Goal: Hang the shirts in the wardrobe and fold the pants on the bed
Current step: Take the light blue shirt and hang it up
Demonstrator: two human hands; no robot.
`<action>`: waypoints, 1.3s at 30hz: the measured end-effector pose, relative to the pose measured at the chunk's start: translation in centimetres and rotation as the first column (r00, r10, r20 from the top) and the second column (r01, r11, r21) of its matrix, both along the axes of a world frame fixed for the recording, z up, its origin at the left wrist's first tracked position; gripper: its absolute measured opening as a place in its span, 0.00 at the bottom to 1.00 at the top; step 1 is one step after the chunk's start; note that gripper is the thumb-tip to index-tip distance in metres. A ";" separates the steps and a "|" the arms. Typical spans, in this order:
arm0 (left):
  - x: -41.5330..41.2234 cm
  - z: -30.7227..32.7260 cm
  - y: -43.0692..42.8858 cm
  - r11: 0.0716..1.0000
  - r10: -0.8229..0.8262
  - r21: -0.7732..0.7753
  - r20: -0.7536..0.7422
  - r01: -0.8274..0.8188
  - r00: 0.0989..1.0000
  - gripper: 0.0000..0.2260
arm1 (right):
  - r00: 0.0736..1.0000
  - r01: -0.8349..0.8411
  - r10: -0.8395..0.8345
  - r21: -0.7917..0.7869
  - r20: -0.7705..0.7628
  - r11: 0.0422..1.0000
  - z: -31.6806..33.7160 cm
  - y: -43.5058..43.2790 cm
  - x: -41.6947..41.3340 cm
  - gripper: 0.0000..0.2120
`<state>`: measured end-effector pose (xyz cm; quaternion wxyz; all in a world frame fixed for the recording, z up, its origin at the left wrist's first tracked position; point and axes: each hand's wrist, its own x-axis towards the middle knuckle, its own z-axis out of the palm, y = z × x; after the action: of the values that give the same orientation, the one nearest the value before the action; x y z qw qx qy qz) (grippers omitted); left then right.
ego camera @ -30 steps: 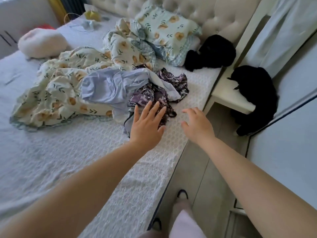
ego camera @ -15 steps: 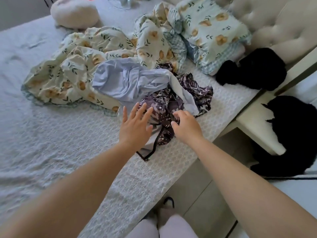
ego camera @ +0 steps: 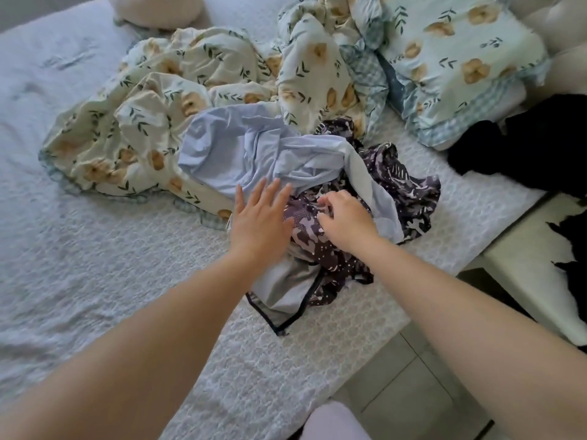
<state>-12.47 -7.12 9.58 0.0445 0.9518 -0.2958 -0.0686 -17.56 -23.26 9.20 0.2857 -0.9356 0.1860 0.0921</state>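
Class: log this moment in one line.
stage: nothing lifted off white quilted bed | left hand: open, over pale blue cotton shirt | right hand: pinching dark purple patterned garment

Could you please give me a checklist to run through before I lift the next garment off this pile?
1. Right hand grip on patterned garment: ok, fingers curl into the cloth.
2. Left hand free: ok, flat and open on the pile.
3. Garments separated: not ok, light blue shirt drapes over the patterned one.
4. Patterned piece is shirt or pants: cannot tell, it is bunched up.
5. Folding room: ok, bedspread shows beside the pile.
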 end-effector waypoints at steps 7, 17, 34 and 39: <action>6.9 -3.1 -2.3 0.993 0.111 0.033 -0.062 -0.109 0.992 0.26 | 0.999 -0.025 0.024 -0.018 -0.038 1.000 -3.3 -5.9 9.7 0.16; 14.8 -8.5 -5.8 0.972 0.235 0.035 -0.112 -0.233 0.965 0.26 | 0.995 -0.089 0.079 -0.225 -0.056 0.970 -9.7 -9.6 19.1 0.21; 15.6 -9.2 -8.9 0.196 0.202 -0.136 -0.963 -0.971 0.176 0.37 | 0.952 -0.205 0.183 0.065 0.244 0.977 -10.9 -5.4 13.9 0.05; 14.1 -8.7 -8.8 0.152 0.338 -0.088 -0.931 -0.985 0.135 0.21 | 0.910 -0.387 0.330 0.223 0.253 0.895 -8.7 -2.0 8.4 0.02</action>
<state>1.60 -15.95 0.84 0.5620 0.7166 0.2931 -0.2910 -9.15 -25.26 0.52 0.4055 -0.9108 -0.0356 0.0694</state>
